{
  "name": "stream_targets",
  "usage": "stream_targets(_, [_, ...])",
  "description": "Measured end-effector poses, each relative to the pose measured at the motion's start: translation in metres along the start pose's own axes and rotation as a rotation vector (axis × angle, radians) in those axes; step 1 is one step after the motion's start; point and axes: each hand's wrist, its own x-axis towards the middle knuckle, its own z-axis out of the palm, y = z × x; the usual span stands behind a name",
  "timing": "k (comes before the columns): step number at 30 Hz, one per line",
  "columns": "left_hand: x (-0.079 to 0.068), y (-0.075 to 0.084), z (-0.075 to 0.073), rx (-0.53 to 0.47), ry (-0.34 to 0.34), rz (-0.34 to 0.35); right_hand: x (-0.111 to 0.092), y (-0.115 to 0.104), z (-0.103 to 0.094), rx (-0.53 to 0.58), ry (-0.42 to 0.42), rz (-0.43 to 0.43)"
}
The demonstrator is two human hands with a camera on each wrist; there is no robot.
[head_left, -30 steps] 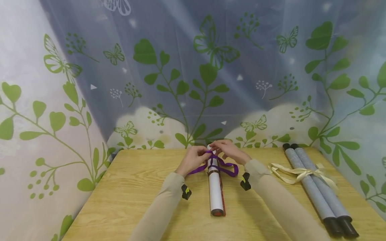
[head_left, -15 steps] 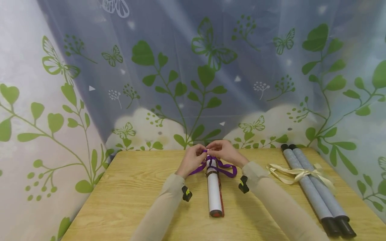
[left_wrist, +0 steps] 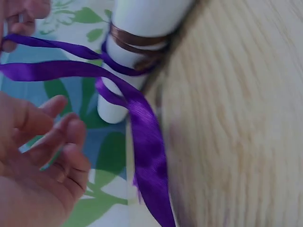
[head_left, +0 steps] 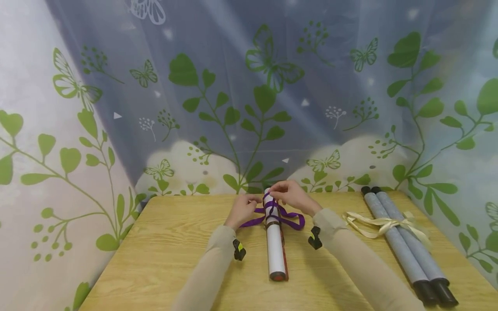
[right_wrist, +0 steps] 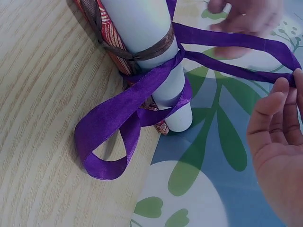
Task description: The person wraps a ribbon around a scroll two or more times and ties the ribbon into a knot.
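A white scroll [head_left: 275,250] lies lengthwise on the table, with a slim red patterned roll [right_wrist: 110,26] along its side. A thin brown ribbon [right_wrist: 156,49] binds both. Around the far part runs a purple ribbon [right_wrist: 109,113], with a loop hanging out on the right and a length trailing left. My right hand [head_left: 292,196] pinches the purple ribbon above the scroll, drawing a loop taut in the right wrist view. My left hand [head_left: 242,211] is just left of the scroll, fingers loosely bent and holding nothing, close by the ribbon [left_wrist: 147,137].
Two grey rolls [head_left: 404,237] with black ends, tied by a cream ribbon [head_left: 389,224], lie at the right of the wooden table [head_left: 171,250]. Close behind the table's far edge hangs a leaf-and-butterfly patterned curtain [head_left: 218,108].
Half a second ago both hands met over the scroll at the purple ribbon. Now my left hand has let go and moved left and down, while my right hand keeps its pinch.
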Motion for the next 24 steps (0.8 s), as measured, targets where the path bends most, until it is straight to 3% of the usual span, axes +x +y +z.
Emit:
stream_targets(4, [0.002,-0.008,0.006,0.173,-0.132,0.089,-0.001,-0.002,0.0,0.015,0.003,0.002])
stream_targets(10, [0.003,-0.009,0.016,0.269,-0.3,0.099,-0.002,-0.004,0.0,0.004,0.005,-0.004])
stream_targets(13, [0.002,-0.008,0.02,0.317,-0.323,0.096,-0.001,-0.004,0.001,0.005,-0.002,-0.009])
stream_targets(19, [0.0,-0.009,0.019,0.284,-0.348,0.06,-0.001,-0.005,0.002,0.025,-0.012,0.006])
stream_targets(24, [-0.002,-0.012,0.011,0.251,-0.256,0.082,-0.001,-0.005,0.002,0.065,-0.014,0.006])
